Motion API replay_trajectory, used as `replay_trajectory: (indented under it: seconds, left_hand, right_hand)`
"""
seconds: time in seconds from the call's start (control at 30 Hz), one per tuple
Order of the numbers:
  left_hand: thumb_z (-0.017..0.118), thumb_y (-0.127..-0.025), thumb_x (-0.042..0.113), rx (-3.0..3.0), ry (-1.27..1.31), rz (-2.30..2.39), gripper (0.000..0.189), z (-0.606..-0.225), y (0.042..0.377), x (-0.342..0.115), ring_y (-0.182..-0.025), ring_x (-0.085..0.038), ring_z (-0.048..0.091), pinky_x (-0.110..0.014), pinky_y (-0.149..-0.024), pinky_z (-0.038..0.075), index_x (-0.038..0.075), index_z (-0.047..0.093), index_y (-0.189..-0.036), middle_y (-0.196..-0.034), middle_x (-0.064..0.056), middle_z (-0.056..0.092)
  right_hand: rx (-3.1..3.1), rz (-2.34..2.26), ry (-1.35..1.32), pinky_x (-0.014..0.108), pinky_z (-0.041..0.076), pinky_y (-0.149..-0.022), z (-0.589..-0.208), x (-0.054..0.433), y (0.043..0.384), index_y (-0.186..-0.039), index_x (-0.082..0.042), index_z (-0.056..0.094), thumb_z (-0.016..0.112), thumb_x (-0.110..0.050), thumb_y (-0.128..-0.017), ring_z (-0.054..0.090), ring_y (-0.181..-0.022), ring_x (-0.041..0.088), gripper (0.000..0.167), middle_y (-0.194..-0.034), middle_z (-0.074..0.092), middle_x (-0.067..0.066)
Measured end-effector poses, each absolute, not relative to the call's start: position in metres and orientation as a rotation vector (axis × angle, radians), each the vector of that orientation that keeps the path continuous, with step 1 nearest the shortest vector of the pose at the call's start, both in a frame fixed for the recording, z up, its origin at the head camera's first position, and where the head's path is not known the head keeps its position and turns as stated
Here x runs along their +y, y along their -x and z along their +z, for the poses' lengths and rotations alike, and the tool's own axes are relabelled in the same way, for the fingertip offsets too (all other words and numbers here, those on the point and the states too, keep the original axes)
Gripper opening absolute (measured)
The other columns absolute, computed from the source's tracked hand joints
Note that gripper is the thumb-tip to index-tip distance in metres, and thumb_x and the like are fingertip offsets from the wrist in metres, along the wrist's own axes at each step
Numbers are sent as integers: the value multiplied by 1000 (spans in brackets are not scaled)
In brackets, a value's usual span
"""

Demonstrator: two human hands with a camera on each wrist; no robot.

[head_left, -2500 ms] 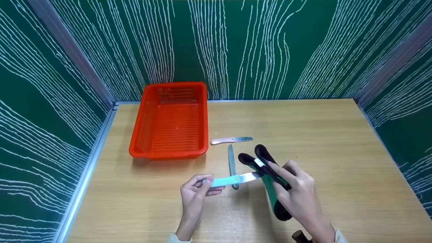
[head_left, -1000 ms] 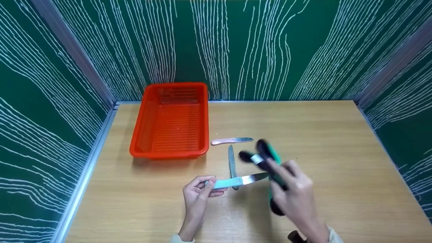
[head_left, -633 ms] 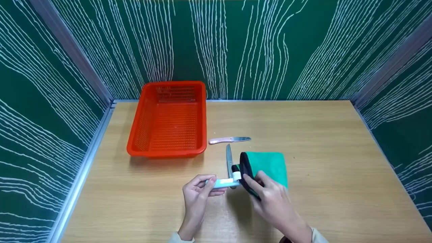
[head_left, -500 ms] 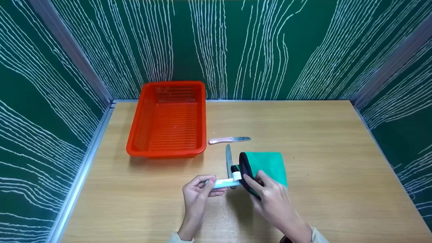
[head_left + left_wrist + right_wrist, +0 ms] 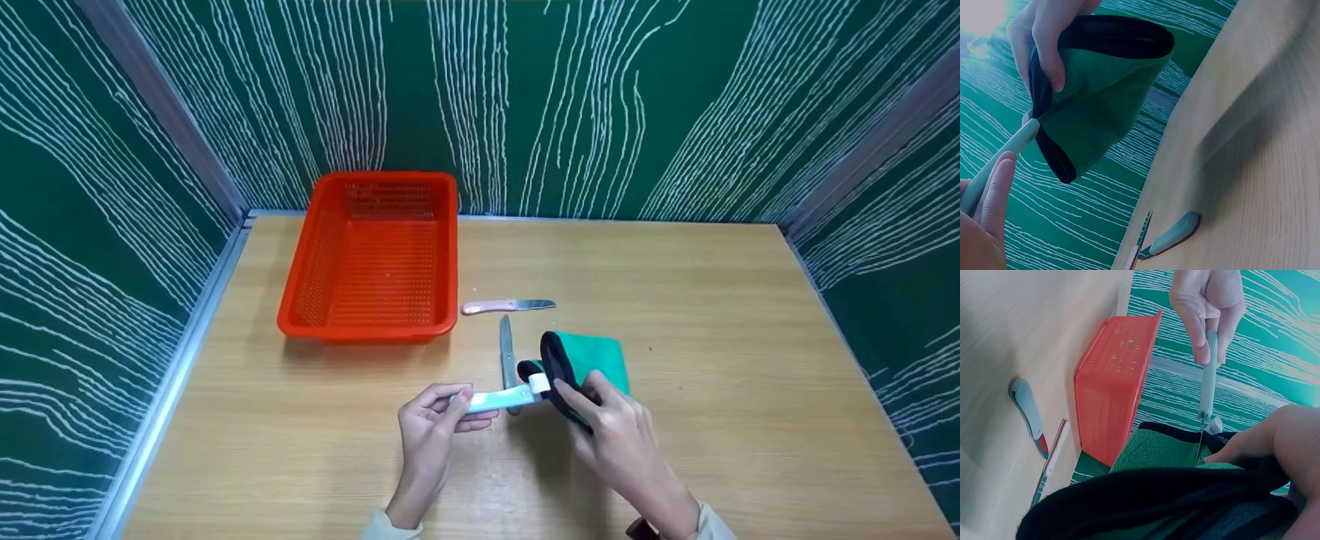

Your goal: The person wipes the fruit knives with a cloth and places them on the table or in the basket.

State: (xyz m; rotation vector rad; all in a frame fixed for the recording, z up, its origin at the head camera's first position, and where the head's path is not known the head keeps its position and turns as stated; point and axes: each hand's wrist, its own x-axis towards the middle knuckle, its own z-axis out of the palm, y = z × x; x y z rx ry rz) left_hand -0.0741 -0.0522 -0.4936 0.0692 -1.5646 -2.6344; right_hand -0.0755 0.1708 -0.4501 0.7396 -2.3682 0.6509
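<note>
My left hand [image 5: 429, 421] pinches the light-blue handle of a small knife [image 5: 499, 400] between thumb and fingers. A green cloth with a black border [image 5: 596, 358] is gripped by my right hand [image 5: 619, 427], thumb and fingers holding it folded over the blade. In the head view the cloth hides the blade; a strip of the blade [image 5: 1201, 445] shows against the green side in the right wrist view. The cloth's white tag [image 5: 538, 383] hangs at the blade end of the handle. Both hands are above the table.
A grey-green knife [image 5: 506, 352] lies on the wooden table [image 5: 712, 315] just beyond the held one. Farther back lies a pink-handled knife [image 5: 510, 306], beside an orange-red plastic basket [image 5: 367, 331]. Green walls with white lines [image 5: 540, 112] enclose the table's back and sides.
My right hand has turned the cloth and brought it left around the blade, which was bare before. Over the last half second the cloth shifts slightly right, towards the tip. The left hand barely moves.
</note>
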Motion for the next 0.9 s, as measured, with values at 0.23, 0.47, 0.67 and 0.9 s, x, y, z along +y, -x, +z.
replay_trajectory:
  seconds: [0.23, 0.47, 0.67, 0.9]
  left_hand:
    - [65, -87, 2, -1547, 15, -2609, 22, -495, 76, -56, -71, -45, 67, -50, -60, 57, -16, 60, -98, -88, -37, 62]
    - [66, -88, 5, -1605, -34, -2564, 22, -496, 78, -61, -64, -40, 67, -50, -57, 57, -14, 62, -99, -83, -30, 66]
    - [69, -86, 10, -1646, -92, -2551, 26, -497, 78, -65, -66, -40, 68, -50, -60, 58, -12, 63, -99, -84, -29, 66]
    - [69, -86, 9, -1642, -101, -2530, 25, -495, 79, -69, -69, -41, 67, -48, -62, 58, -13, 63, -99, -84, -28, 66]
  right_hand:
    - [-2377, 626, -685, 19, 32, -40, -451, 177, 79, -101, -7, 74, 73, 8, -61, 40, -51, 12, 43, -79, 47, 4]
    - [-2371, 674, -604, 22, 38, -41, -450, 189, 83, -102, -5, 73, 72, 13, -58, 44, -53, 12, 47, -81, 51, 5]
    - [-2371, 690, -538, 25, 42, -42, -446, 198, 84, -102, -3, 73, 69, 17, -56, 47, -54, 12, 51, -79, 51, 6]
    - [-2344, 683, -479, 26, 37, -42, -444, 206, 87, -102, -8, 74, 71, 11, -62, 42, -54, 9, 45, -76, 49, 3]
